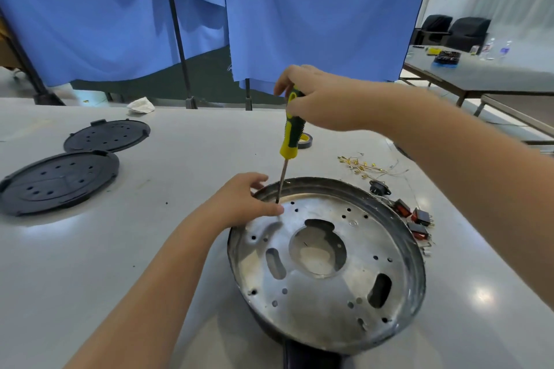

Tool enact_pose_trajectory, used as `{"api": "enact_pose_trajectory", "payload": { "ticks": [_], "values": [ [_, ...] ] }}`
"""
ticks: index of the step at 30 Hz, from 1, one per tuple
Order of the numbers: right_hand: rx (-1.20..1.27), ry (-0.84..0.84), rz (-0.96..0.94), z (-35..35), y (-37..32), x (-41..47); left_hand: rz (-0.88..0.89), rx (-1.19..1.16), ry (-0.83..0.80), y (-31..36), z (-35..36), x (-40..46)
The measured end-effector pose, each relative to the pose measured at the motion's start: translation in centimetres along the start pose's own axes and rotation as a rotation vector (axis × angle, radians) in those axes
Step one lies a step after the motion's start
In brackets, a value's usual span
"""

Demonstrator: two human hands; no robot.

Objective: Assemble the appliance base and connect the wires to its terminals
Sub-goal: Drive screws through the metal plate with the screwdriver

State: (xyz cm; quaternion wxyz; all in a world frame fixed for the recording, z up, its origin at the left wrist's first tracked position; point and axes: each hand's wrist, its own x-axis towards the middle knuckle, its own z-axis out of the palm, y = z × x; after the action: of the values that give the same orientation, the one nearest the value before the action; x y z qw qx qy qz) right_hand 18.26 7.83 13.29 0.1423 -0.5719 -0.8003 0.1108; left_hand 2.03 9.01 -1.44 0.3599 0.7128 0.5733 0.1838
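The round metal appliance base (326, 302) lies upside down on the white table, its perforated plate facing up. My right hand (317, 99) grips the top of a yellow-and-green screwdriver (292, 132) held nearly upright, its tip down at the plate's far-left edge. My left hand (242, 201) rests on the base's rim there, with thumb and fingers pinched around the screwdriver's tip; whatever they hold is too small to see. A bundle of thin wires with brass terminals (362, 166) lies beyond the base at the right.
Two black round plastic covers (60, 180) (106, 135) lie at the left. A black socket (380, 188) and red rocker switches (415, 219) sit right of the base. A roll of yellow tape (305, 141) and a crumpled tissue (141, 105) lie farther back. Blue curtains hang behind.
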Motion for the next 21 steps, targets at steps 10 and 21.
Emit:
{"api": "enact_pose_trajectory", "payload": {
  "ticks": [10, 21],
  "values": [
    [-0.499, 0.111, -0.059, -0.1, -0.9, 1.0, -0.187, -0.067, -0.161, 0.2, 0.0, 0.4],
    [-0.173, -0.079, -0.095, 0.2, -2.5, 1.0, -0.206, -0.118, -0.145, 0.0, 0.3, 0.3]
  ]
}}
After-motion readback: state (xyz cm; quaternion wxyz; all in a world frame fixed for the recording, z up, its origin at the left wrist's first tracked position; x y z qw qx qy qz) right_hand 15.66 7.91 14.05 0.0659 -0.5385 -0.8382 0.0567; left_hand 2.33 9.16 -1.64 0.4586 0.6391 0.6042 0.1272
